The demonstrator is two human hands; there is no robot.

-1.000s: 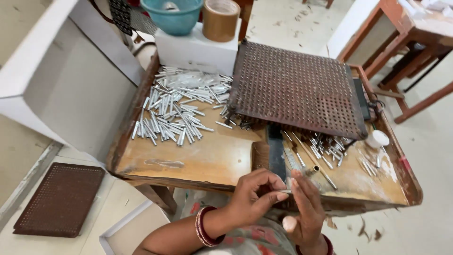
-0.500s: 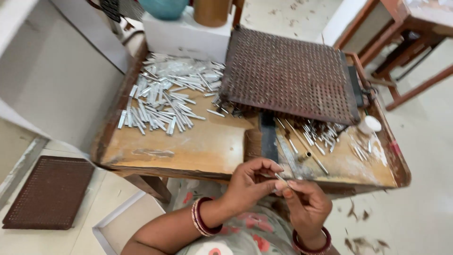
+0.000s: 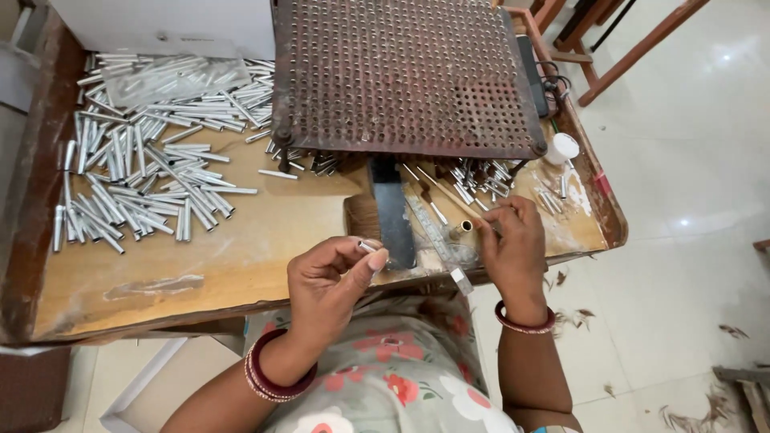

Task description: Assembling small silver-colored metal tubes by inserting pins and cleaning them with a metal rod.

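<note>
The left hand (image 3: 333, 277) is pinching a short silver tube (image 3: 367, 247) between thumb and fingertips, holding it just above the near edge of the tray (image 3: 200, 277), at about 6 o'clock from the perforated plate (image 3: 401, 76). The tube is looking light, stiff and smooth, probably slippery; a pinch at mid-length seems the safest hold, since an end grip would likely let it roll or pivot.

The right hand (image 3: 513, 240) is curling closed over a thin stick (image 3: 449, 195) beside a brass tube (image 3: 464, 230), at 3 o'clock from the left hand; whether it is truly gripping I cannot tell. A heap of tubes (image 3: 144, 172) is lying at 10 o'clock.

Compared with half a second ago, the hands are sitting apart rather than meeting over one piece, and the right has moved out onto the tray.
</note>
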